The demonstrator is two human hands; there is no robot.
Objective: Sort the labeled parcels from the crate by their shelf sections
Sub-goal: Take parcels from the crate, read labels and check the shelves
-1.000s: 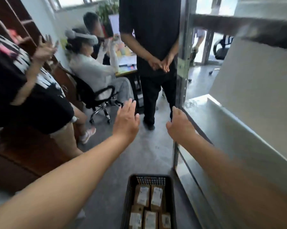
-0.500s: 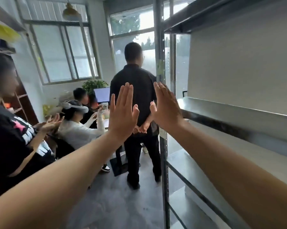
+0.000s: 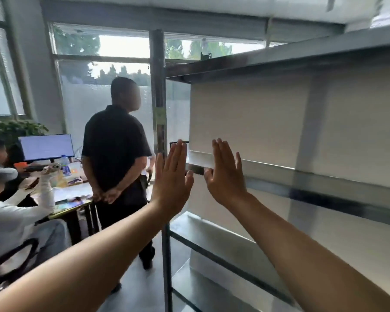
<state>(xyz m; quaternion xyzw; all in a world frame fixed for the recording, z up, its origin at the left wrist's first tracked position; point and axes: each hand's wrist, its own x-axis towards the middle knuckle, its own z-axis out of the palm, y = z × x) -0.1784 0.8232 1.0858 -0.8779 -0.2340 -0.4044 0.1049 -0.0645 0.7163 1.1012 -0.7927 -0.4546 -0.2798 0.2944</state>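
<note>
My left hand [image 3: 171, 179] and my right hand [image 3: 226, 174] are raised upright side by side, palms facing each other a short gap apart, fingers straight, nothing in either. They hover in front of the left end of a grey metal shelf unit [image 3: 302, 176], level with its middle shelf. Three shelf levels show and they carry nothing. The crate and its parcels are out of view.
The shelf's upright post [image 3: 159, 109] stands just left of my hands. A person in black [image 3: 116, 158] stands with hands behind the back, close to the post. A seated person in white [image 3: 16, 212] and a desk with a monitor [image 3: 46, 147] are at left.
My view has tilted up from the floor and turned right toward the shelves; the crate of parcels dropped out of sight. Both hands rose and now stand palm to palm, fingers straight.
</note>
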